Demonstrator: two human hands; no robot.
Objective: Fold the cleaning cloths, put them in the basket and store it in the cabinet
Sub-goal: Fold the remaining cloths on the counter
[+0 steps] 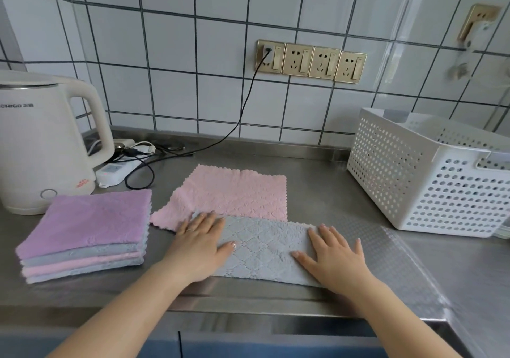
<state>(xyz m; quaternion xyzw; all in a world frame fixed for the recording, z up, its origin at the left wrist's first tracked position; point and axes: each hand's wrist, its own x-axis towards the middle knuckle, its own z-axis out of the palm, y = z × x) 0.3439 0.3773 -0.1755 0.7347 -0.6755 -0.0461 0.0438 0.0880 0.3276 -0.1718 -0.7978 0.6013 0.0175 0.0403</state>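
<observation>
Folding step — grey cloth (265, 250)
Left hand (200, 244) and right hand (335, 258) press it flat-fingered, left of basket (414, 175) — next, fold again.

grey cloth (265, 250) flat | pink cloth (234, 192) behind | white basket (430, 181) right

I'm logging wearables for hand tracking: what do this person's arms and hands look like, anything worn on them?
Both forearms are bare, no sleeves, watch or gloves in view. The left hand wears a thin ring on one finger and its thumbnail looks glossy or decorated. The right hand shows no jewellery.
</observation>
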